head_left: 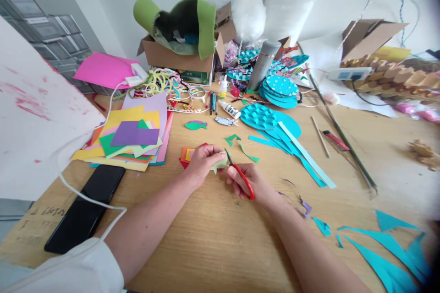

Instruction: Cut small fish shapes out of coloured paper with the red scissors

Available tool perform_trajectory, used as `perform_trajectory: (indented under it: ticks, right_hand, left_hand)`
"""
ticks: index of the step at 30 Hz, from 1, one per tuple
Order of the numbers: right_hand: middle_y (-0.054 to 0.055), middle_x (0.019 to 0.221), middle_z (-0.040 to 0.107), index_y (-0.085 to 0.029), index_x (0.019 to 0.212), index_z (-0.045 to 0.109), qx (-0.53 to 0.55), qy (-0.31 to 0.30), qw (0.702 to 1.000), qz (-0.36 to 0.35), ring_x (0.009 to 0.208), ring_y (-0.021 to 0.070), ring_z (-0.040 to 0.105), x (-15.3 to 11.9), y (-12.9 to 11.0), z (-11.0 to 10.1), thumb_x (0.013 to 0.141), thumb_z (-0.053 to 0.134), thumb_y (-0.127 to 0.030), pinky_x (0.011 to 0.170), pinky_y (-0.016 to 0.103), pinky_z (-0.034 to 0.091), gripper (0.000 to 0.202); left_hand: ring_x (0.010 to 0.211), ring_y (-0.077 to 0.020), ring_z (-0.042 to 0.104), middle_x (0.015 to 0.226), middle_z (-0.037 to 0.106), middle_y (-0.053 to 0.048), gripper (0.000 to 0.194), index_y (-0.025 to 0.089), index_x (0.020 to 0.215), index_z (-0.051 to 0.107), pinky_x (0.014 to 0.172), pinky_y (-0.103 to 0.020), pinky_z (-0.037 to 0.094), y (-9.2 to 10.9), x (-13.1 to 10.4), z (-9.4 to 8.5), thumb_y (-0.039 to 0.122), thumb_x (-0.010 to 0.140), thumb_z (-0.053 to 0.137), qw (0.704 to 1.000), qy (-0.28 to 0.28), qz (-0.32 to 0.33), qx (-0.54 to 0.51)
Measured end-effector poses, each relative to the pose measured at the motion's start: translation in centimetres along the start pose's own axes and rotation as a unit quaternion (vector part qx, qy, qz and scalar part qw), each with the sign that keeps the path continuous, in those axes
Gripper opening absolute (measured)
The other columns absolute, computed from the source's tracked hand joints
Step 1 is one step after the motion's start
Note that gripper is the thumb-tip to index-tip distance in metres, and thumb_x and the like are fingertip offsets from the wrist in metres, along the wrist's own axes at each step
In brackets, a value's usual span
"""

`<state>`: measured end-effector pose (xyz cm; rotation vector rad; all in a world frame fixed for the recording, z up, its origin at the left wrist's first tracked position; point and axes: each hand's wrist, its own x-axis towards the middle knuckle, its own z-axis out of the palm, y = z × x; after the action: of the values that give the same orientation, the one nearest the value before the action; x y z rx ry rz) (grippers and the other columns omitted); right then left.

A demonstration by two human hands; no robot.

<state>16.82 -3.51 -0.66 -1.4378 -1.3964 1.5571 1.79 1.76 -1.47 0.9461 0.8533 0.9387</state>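
Observation:
My left hand (203,163) pinches a small pale green paper piece (220,162) over the middle of the wooden table. Red-handled scissors (243,180) are in my right hand (250,178), their blades pointing up and left at the right edge of that paper. Beyond my hands lie a green fish shape (195,125) with purple showing behind it, a white fish shape with a dark outline (225,121) and green scraps (248,153). Red and orange paper pieces (187,154) sit just left of my left hand, partly hidden by it.
Coloured paper sheets (134,136) and a black phone (85,208) lie at the left. Turquoise discs and strips (259,116), a grey flask (264,64) and a cardboard box (177,56) stand farther back. Turquoise scraps (385,256) lie at the right front; a long stick (343,132) is behind.

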Motion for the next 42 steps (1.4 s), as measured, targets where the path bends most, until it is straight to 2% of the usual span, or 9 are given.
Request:
perform_trajectory:
  ticks: [5, 11, 16, 21, 24, 31, 35, 42]
  right_hand:
    - [-0.003, 0.044, 0.05, -0.013, 0.071, 0.06, 0.003, -0.004, 1.0, -0.006, 0.033, 0.0071, 0.043, 0.1, 0.2, 0.0, 0.077, 0.053, -0.073, 0.034, 0.019, 0.033, 0.06]
    - [-0.002, 0.055, 0.052, -0.012, 0.084, 0.067, 0.014, -0.02, 0.999, -0.029, 0.039, 0.0072, 0.046, 0.2, 0.5, -0.1, 0.081, 0.053, -0.068, 0.035, 0.018, 0.036, 0.059]
    - [-0.004, 0.045, 0.048, -0.012, 0.081, 0.065, 0.011, -0.01, 1.0, -0.019, 0.034, 0.0065, 0.041, 0.2, 0.4, -0.1, 0.081, 0.052, -0.069, 0.034, 0.018, 0.034, 0.059]
    - [-0.002, 0.051, 0.052, -0.012, 0.08, 0.065, 0.012, -0.009, 1.0, -0.026, 0.037, 0.0072, 0.045, 0.2, 0.4, -0.1, 0.08, 0.053, -0.069, 0.035, 0.018, 0.036, 0.059]
    - [-0.002, 0.046, 0.051, -0.013, 0.074, 0.061, 0.004, -0.007, 1.0, -0.023, 0.035, 0.0073, 0.044, 0.2, 0.5, -0.1, 0.081, 0.051, -0.07, 0.035, 0.018, 0.034, 0.058]
    - [-0.002, 0.041, 0.051, -0.016, 0.064, 0.054, 0.014, 0.008, 1.0, 0.006, 0.032, 0.0067, 0.042, 0.1, -0.3, 0.0, 0.07, 0.054, -0.079, 0.034, 0.018, 0.031, 0.064]
    - [-0.002, 0.04, 0.05, -0.016, 0.062, 0.053, 0.018, 0.013, 1.0, 0.013, 0.032, 0.0069, 0.042, 0.0, -0.7, 0.2, 0.066, 0.054, -0.082, 0.034, 0.019, 0.032, 0.066]
    - [-0.001, 0.042, 0.052, -0.016, 0.064, 0.055, 0.015, 0.01, 1.0, 0.011, 0.032, 0.0067, 0.042, 0.1, -0.3, 0.0, 0.069, 0.053, -0.081, 0.034, 0.019, 0.031, 0.065]
  left_hand:
    - [0.046, -0.0102, 0.054, 0.057, 0.061, 0.0, 0.022, 0.014, 0.068, 0.059, 0.043, -0.022, 0.041, 0.1, -0.1, 0.0, 0.032, 0.065, 0.072, 1.0, -0.007, -0.014, -0.005]
    - [0.044, -0.0117, 0.056, 0.058, 0.063, 0.0, 0.025, 0.014, 0.073, 0.059, 0.04, -0.023, 0.042, 0.2, -0.2, 0.0, 0.034, 0.064, 0.073, 0.999, -0.034, -0.038, -0.013]
    - [0.048, -0.0111, 0.057, 0.06, 0.064, -0.001, 0.026, 0.013, 0.073, 0.059, 0.044, -0.022, 0.045, 0.2, -0.1, 0.0, 0.031, 0.061, 0.075, 0.999, -0.029, -0.038, -0.024]
    - [0.045, -0.0115, 0.056, 0.058, 0.063, 0.0, 0.025, 0.013, 0.072, 0.059, 0.042, -0.024, 0.046, 0.3, -0.1, -0.1, 0.03, 0.062, 0.074, 0.998, -0.044, -0.044, -0.02]
    - [0.045, -0.0123, 0.057, 0.059, 0.063, 0.0, 0.024, 0.014, 0.072, 0.058, 0.041, -0.024, 0.045, 0.3, -0.1, -0.1, 0.029, 0.062, 0.074, 0.997, -0.041, -0.052, -0.026]
    - [0.051, -0.0112, 0.058, 0.061, 0.063, -0.001, 0.024, 0.013, 0.074, 0.059, 0.048, -0.022, 0.045, 0.5, 0.1, -0.2, 0.022, 0.059, 0.076, 0.996, 0.001, -0.053, -0.074]
    - [0.053, -0.0098, 0.058, 0.061, 0.062, 0.0, 0.024, 0.011, 0.073, 0.061, 0.051, -0.021, 0.045, 0.4, 0.2, -0.3, 0.022, 0.06, 0.078, 0.993, 0.006, -0.061, -0.102]
    - [0.046, -0.0053, 0.049, 0.057, 0.056, 0.003, 0.026, 0.012, 0.069, 0.06, 0.04, -0.017, 0.033, 0.4, 0.1, -0.1, 0.025, 0.059, 0.08, 0.994, 0.011, -0.068, -0.087]
